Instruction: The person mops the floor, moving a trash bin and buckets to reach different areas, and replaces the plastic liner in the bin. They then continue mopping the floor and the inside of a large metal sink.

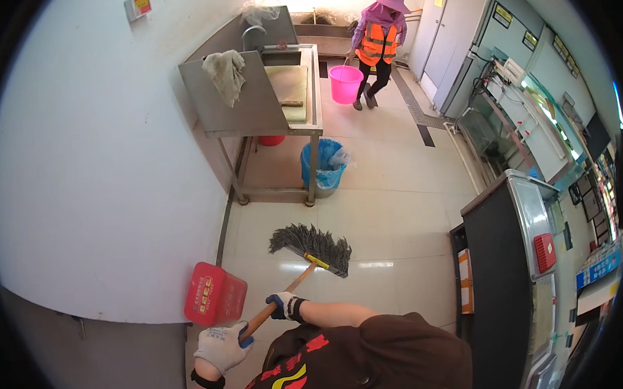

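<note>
Pale glossy floor tiles [408,208] stretch along a plain white wall [84,168], and a wooden-handled mop with dark grey strands [301,277] rests on them. Its head lies forward and to the right of both gloved hands, its long axis roughly crosswise to the slanting handle. The right hand [286,307] grasps the shaft nearer the head; the left hand [222,348] is wrapped around the shaft's upper end. Just beyond them, a red plastic tub with yellow lettering [222,293] sits by the wall. Near the steel sink unit [253,97] stands a bin lined with a blue bag [328,153], clear plastic spilling over its rim. A bright pink bucket [347,85] hangs beside another person in an orange vest [378,45]; its contents, if any, are hard to make out.
</note>
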### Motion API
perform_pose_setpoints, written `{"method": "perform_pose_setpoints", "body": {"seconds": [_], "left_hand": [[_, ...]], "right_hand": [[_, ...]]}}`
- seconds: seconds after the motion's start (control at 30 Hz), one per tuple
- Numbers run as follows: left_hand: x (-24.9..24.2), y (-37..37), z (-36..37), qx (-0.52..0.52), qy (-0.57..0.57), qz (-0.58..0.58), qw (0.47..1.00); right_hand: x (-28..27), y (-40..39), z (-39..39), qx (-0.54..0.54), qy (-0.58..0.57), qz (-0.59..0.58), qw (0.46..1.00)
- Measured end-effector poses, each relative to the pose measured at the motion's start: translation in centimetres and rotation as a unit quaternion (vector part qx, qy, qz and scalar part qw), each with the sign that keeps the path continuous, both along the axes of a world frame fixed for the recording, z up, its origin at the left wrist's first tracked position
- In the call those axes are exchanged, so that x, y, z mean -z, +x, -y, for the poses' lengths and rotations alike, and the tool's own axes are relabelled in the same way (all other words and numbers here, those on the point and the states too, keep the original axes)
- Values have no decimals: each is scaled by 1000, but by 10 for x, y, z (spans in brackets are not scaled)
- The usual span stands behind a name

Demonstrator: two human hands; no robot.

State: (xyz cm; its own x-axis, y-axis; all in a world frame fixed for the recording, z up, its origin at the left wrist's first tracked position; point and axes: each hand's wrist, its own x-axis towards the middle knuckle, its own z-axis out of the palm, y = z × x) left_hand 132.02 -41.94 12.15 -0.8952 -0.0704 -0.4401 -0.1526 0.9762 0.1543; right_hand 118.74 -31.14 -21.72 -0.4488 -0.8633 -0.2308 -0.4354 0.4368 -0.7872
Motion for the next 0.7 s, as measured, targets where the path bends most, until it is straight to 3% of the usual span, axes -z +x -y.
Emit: {"method": "perform_pose_setpoints", "body": {"seconds": [0.07,0.1,0.13,0.17,0.2,0.23,0.3,0.37,0.4,0.43,0.47,0.5,0.53,0.63,0.67,0.7], "left_hand": [[-2,-14,-6,-1,3,-29,1000],[-4,-20,-11,3,0,-28,1000],[-6,-24,-11,6,-1,-21,1000],[-6,-25,-10,12,0,-14,1000],[-5,-23,-7,21,3,-8,1000],[-2,-22,-3,25,1,-28,999],[0,-21,3,40,3,-50,998],[2,-18,15,63,7,-25,998],[4,-14,21,74,5,-25,997],[7,-11,28,88,17,-47,995],[9,-6,38,104,28,-68,992],[13,1,45,117,23,-67,991],[16,5,53,131,26,-63,989],[24,21,75,158,35,-56,985],[29,27,81,166,38,-51,984],[33,32,87,176,40,-44,983]], "right_hand": [[-2,-16,5,-16,36,-31,999],[-3,-22,4,129,33,233,963],[-2,-21,6,261,29,480,837],[-7,-18,4,370,22,682,631],[-12,-20,-4,319,7,708,630],[-8,-21,-10,271,-41,757,594],[-3,-13,-37,373,-51,684,626],[40,-6,-69,451,-45,606,654],[51,-2,-91,496,-41,585,640],[81,4,-118,493,-69,521,693],[67,20,-140,585,-99,546,592],[105,33,-173,584,-134,581,551],[79,59,-187,664,-144,500,537],[74,148,-233,756,-226,474,390],[69,181,-237,775,-223,487,336],[105,225,-252,725,-303,530,318]]}}
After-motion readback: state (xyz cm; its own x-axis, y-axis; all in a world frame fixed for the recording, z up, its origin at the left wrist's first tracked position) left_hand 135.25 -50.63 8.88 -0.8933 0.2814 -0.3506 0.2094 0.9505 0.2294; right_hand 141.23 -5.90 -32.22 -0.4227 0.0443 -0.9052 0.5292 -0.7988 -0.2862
